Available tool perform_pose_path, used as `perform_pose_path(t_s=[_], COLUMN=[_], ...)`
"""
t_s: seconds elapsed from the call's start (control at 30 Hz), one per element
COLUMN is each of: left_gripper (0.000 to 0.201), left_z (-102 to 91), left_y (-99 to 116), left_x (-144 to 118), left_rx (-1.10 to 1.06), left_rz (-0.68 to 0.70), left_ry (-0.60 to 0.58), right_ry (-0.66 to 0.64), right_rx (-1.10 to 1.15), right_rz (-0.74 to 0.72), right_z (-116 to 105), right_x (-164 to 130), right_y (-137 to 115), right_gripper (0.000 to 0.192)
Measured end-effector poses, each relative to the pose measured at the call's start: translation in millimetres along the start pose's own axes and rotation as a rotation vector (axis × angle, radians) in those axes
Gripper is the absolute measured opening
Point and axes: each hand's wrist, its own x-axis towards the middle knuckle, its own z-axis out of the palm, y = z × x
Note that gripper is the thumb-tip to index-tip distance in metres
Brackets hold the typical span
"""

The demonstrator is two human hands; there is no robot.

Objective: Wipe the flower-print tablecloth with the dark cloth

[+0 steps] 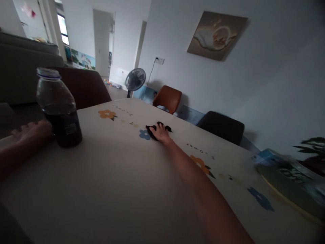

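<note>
Where the right arm stretches toward mid-frame, the right hand lies flat, fingers spread, pressing a dark cloth onto the tabletop. Cloth sits just right of a blue flower print, edges showing past the fingertips. At the left edge, the left hand rests on the tabletop, fingers loosely curled, beside a bottle; whether it touches the bottle cannot be told. Bottle upright, clear, dark liquid in the lower half, no cap visible. Orange flower prints further out on the tabletop. Lower right: blurred packaging and a plant. Beyond the tabletop: an orange chair, a dark chair, a fan, a wall picture upper right.
</note>
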Motion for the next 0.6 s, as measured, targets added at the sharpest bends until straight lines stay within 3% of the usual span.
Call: perform_pose_path(t_s=[0.2, 0.37, 0.47, 0.6], left_gripper=[0.054, 0.055, 0.055, 0.055], left_z=[-17.9, -10.2, -5.5, -11.2], left_y=[20.4, 12.7, 5.0, 8.1], left_x=[-23.9, -10.2, -3.9, -12.2], left_rx=[0.107, 0.109, 0.096, 0.108], left_rz=[-0.049, -0.037, -0.012, -0.008], left_ry=[-0.041, -0.023, -0.006, -0.021], right_ry=[-0.028, -0.052, -0.074, -0.066], right_rx=[0.065, 0.125, 0.186, 0.206], right_rz=[-0.313, -0.617, -0.712, -0.619], right_z=[12.6, 28.8, 34.0, 31.7], right_x=[29.4, 19.9, 10.8, 4.6], right_y=[-147.4, -262.6, -295.4, -290.9], right_gripper=[0.08, 0.074, 0.068, 0.063])
